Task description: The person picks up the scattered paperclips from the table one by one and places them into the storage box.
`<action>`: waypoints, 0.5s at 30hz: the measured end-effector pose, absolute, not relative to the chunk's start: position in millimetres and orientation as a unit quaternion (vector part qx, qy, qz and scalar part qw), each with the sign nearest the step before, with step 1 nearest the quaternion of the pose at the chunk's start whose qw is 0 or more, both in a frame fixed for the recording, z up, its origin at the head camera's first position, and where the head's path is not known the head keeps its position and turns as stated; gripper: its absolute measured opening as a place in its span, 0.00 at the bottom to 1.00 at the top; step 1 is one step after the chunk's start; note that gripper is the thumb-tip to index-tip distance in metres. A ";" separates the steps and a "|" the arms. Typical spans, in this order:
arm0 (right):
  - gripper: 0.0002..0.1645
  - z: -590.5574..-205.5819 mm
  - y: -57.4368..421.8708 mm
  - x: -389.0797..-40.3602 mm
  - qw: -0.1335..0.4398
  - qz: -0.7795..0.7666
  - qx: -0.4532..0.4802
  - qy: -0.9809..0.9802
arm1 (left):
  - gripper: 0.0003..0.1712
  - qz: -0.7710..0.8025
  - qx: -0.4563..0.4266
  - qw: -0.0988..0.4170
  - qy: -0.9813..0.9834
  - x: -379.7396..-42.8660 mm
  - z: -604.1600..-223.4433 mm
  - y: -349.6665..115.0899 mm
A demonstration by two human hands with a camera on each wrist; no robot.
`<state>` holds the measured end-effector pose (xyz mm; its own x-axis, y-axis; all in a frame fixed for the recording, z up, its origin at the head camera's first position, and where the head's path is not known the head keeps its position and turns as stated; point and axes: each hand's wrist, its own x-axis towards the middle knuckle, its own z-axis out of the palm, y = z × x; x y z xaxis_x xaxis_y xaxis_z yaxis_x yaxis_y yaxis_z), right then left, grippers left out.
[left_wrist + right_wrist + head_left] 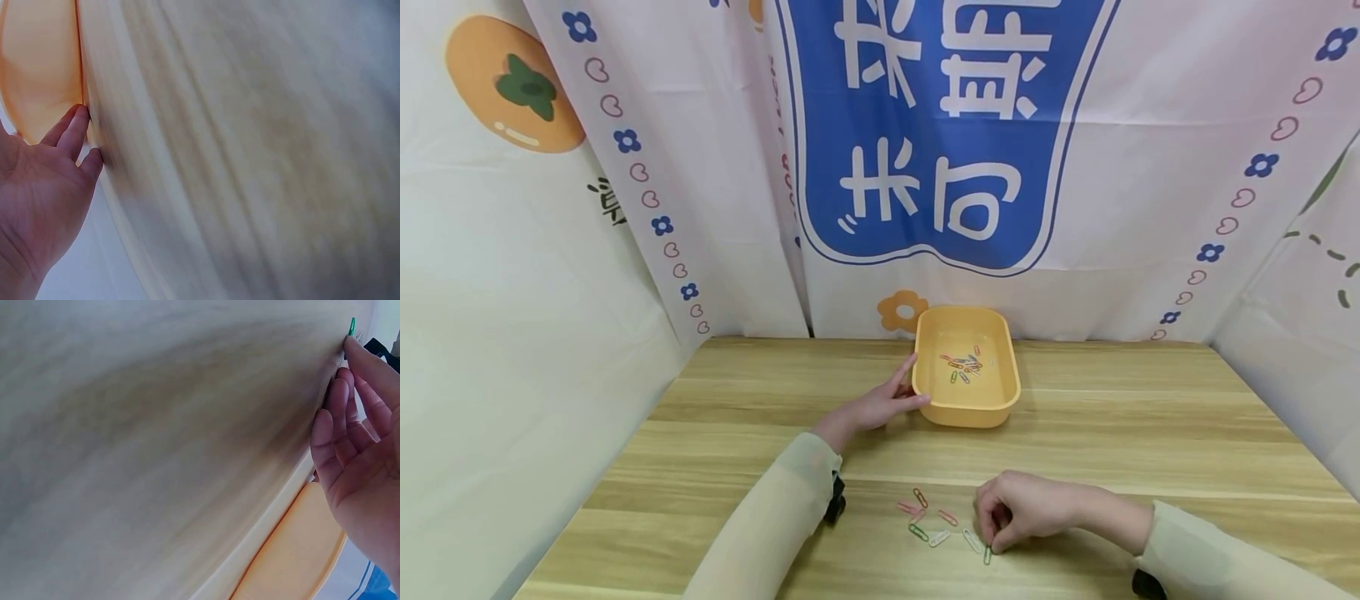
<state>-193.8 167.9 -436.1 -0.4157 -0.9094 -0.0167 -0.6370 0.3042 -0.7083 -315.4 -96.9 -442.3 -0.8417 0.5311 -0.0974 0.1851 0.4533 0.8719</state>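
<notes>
A yellow plastic bin [966, 417] stands at the back of the table with several coloured paper clips [966, 365] inside. At its left side my left hand [880, 407] rests its fingers against the wall, spread and fairly straight, as the left wrist view also shows. My right hand [1030, 504] is down at the tabletop near the front, thumb and fingertips on a green paper clip [987, 556]. That clip's end pokes out past the thumb in the right wrist view. Just left of this hand lies a white paper clip [972, 540].
More loose clips lie on the wooden table [760, 400] between my forearms: a second white clip [939, 539], another green clip [918, 532], an orange-brown clip [921, 498] and pink clips [947, 517]. Behind the bin hangs a printed cloth [865, 292].
</notes>
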 end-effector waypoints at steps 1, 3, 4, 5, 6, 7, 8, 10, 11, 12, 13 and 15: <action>0.09 -436.3 168.0 -193.6 0.214 -0.320 -0.495 0.779 | 0.49 0.477 0.215 0.181 0.833 -315.1 -442.1 -96.9; 0.10 -436.6 167.9 -193.4 0.214 -0.325 -0.493 0.778 | 0.49 0.477 0.216 0.181 0.832 -314.4 -441.5 -96.8; 0.10 -436.7 167.7 -193.4 0.214 -0.328 -0.494 0.777 | 0.49 0.480 0.216 0.180 0.831 -314.2 -441.0 -96.6; 0.10 -436.8 167.6 -193.6 0.214 -0.330 -0.495 0.775 | 0.49 0.480 0.216 0.181 0.831 -314.2 -440.9 -96.6; 0.10 -436.9 167.5 -193.9 0.214 -0.331 -0.497 0.773 | 0.49 0.483 0.215 0.182 0.829 -313.7 -439.9 -96.6; 0.09 -437.0 167.3 -194.1 0.213 -0.331 -0.498 0.772 | 0.49 0.484 0.216 0.182 0.828 -313.5 -439.4 -96.7; 0.08 -437.0 167.1 -194.3 0.213 -0.330 -0.499 0.772 | 0.49 0.484 0.215 0.183 0.828 -313.4 -439.1 -96.6; 0.07 -437.0 166.7 -194.9 0.213 -0.327 -0.501 0.773 | 0.49 0.486 0.215 0.183 0.827 -313.1 -438.3 -96.4; 0.07 -436.9 166.5 -195.1 0.213 -0.325 -0.501 0.774 | 0.49 0.484 0.215 0.183 0.828 -313.5 -438.8 -96.5; 0.07 -436.8 166.3 -195.3 0.214 -0.323 -0.501 0.774 | 0.49 0.484 0.215 0.182 0.828 -313.5 -438.8 -96.5; 0.07 -436.5 166.1 -195.5 0.215 -0.320 -0.501 0.775 | 0.49 0.483 0.215 0.183 0.829 -313.6 -439.1 -96.4; 0.08 -435.9 165.7 -195.9 0.215 -0.314 -0.502 0.776 | 0.49 0.482 0.215 0.183 0.830 -313.9 -439.7 -96.3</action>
